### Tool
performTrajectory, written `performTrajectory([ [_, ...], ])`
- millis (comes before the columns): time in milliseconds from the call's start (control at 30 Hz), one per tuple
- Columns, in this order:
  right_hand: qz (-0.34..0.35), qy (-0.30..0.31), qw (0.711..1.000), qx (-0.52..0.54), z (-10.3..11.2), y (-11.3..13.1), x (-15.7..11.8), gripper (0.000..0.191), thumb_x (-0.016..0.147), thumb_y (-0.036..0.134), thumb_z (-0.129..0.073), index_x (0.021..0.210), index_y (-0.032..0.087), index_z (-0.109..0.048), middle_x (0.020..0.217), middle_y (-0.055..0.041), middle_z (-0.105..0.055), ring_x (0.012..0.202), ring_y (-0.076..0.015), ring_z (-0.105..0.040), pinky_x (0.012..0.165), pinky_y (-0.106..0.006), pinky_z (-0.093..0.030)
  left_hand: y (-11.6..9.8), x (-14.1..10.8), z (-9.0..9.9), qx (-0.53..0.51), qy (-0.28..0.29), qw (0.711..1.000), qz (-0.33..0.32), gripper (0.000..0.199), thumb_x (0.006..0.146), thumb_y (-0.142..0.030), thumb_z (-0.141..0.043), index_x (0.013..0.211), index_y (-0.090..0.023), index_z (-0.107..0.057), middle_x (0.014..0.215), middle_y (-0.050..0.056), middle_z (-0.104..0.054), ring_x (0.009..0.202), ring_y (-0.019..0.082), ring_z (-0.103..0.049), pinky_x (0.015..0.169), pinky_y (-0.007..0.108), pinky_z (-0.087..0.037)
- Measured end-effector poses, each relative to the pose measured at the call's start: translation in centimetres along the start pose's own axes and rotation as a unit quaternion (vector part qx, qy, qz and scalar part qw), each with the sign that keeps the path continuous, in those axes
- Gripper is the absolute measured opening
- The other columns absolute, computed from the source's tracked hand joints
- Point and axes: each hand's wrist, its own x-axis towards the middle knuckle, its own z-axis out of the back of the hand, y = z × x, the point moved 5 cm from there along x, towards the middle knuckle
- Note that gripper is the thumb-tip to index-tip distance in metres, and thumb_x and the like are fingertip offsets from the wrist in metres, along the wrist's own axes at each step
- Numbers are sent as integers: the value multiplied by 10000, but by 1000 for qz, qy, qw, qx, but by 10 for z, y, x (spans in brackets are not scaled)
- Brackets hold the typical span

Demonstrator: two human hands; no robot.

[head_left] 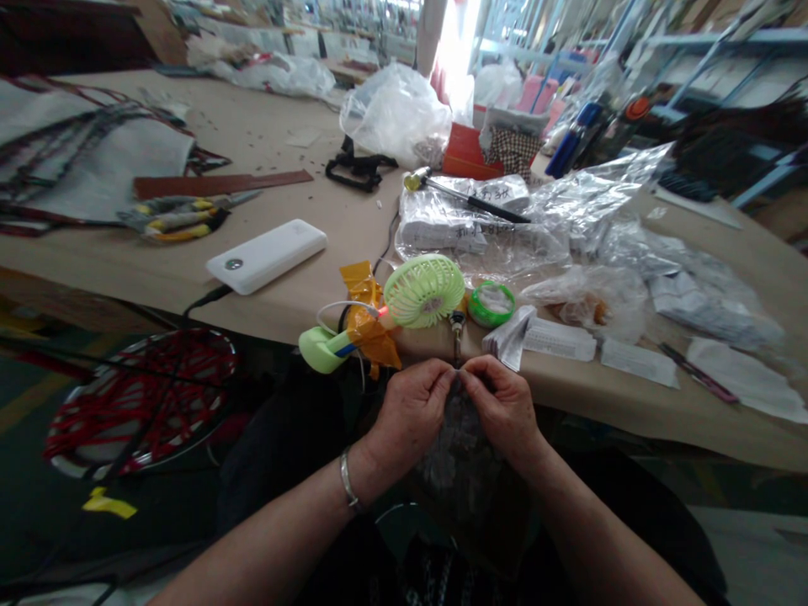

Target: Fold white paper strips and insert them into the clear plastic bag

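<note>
As the left hand (410,412) and right hand (503,412) pinch the top edge of a dark patterned fabric (467,480) between fingertips, it hangs just below the table (353,227), near a green fan (424,291) and a white power bank (266,256).

A person's left hand (410,412) and right hand (502,408) pinch the top of a dark patterned fabric (467,480) just below the edge of a bench (353,227), a silver bangle (347,481) on the left wrist. A green handheld fan (424,291), a white power bank (266,256), yellow-handled scissors (183,215) and clear plastic bags (396,114) lie beyond.
</note>
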Motion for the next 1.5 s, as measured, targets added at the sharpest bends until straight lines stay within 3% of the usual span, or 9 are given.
performTrajectory([
  [400,-5,-12,1000,9,2,-2,0,112,811,254,-548,739,180,-592,651,19,-554,622,-118,-499,607,-218,-407,2,2,-1,-19,-2,1000,20,232,854,-265,-447,707,-169,-598,629,-22,-556,589,97,-492,575,198,-362],
  [567,-16,20,1000,3,3,-1,-12,109,820,277,-565,794,189,-623,680,8,-609,631,-128,-552,605,-222,-442,-1,-7,0,-50,15,998,41,225,843,-263,-456,696,-168,-598,624,-21,-564,589,97,-503,566,191,-369],
  [733,53,9,995,-89,25,8,-27,135,823,244,-568,945,220,-620,788,-9,-657,691,-150,-613,651,-247,-483,3,-14,0,-73,16,994,80,220,821,-257,-472,676,-166,-611,600,-21,-558,578,103,-489,547,190,-367],
  [900,198,-75,941,-265,62,9,-25,175,827,204,-548,981,232,-628,911,-59,-625,882,-210,-588,813,-345,-477,21,-17,-10,-66,52,991,103,192,794,-268,-514,833,-191,-685,803,24,-692,755,167,-601,703,237,-435],
  [1000,218,-71,896,-380,66,-2,-17,283,821,240,-565,1098,197,-604,1004,-95,-606,1017,-263,-527,890,-411,-443,38,-22,-18,-36,69,990,119,258,769,-277,-542,973,-207,-683,988,56,-699,920,218,-615,838,297,-425],
  [1100,217,-52,873,-434,62,-11,-13,291,836,231,-550,1117,177,-602,1059,-100,-614,1062,-275,-505,912,-424,-414,47,-29,-25,-11,92,988,122,237,773,-283,-528,921,-203,-696,951,59,-705,901,223,-621,819,304,-429],
  [1233,245,-70,878,-404,64,-13,-14,222,859,180,-515,1043,198,-638,1009,-74,-650,1026,-232,-546,902,-389,-418,44,-33,-32,-29,122,984,125,199,774,-265,-517,821,-201,-699,796,32,-704,774,197,-626,705,265,-435],
  [1400,248,-88,907,-330,75,-13,-17,183,844,136,-531,961,209,-650,956,-62,-658,985,-206,-574,886,-376,-456,27,-27,-40,-106,120,977,142,169,766,-245,-530,771,-187,-689,756,22,-685,752,173,-599,712,256,-426],
  [1500,253,-87,918,-294,75,-5,-28,179,828,126,-553,951,219,-643,955,-58,-647,987,-206,-570,860,-380,-480,14,-25,-52,-214,139,944,210,178,764,-290,-561,760,-154,-677,718,34,-654,700,158,-577,667,255,-435],
])
